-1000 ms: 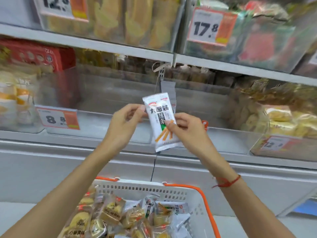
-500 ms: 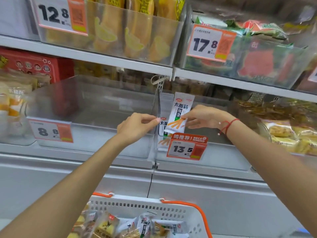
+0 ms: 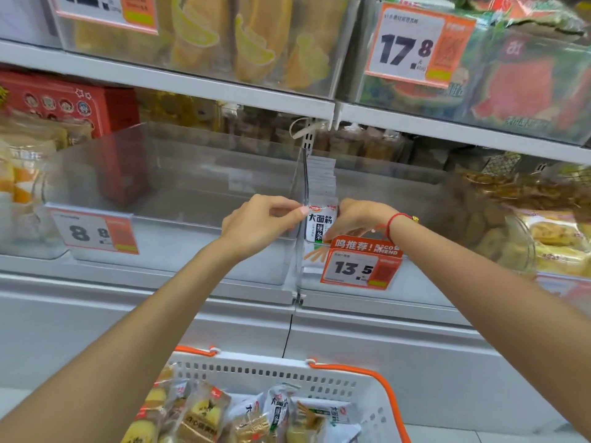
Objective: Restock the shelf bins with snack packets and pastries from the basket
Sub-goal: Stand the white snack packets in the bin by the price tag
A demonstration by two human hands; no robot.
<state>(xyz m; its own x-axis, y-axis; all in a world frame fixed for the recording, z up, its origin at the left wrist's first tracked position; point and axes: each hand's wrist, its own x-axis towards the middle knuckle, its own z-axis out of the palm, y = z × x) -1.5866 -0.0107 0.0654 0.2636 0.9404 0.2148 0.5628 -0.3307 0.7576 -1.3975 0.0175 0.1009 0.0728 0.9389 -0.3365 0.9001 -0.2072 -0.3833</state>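
While the snack packet point(image 3: 319, 223) is being set upright into the shelf bin point(image 3: 367, 183), a slip is possible
It is pinched at its top corners by the left hand point(image 3: 260, 223) and the right hand point(image 3: 355, 219), at the bin's front left corner; long axis vertical, printed face outward. If released crooked, it could lean against the divider or topple behind the price tag point(image 3: 361, 262)

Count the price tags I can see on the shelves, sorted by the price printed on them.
17.8 tag: 1
13.5 tag: 1
8.8 tag: 1
Tag cut off at the top left edge, price not fully readable: 1
Total: 4
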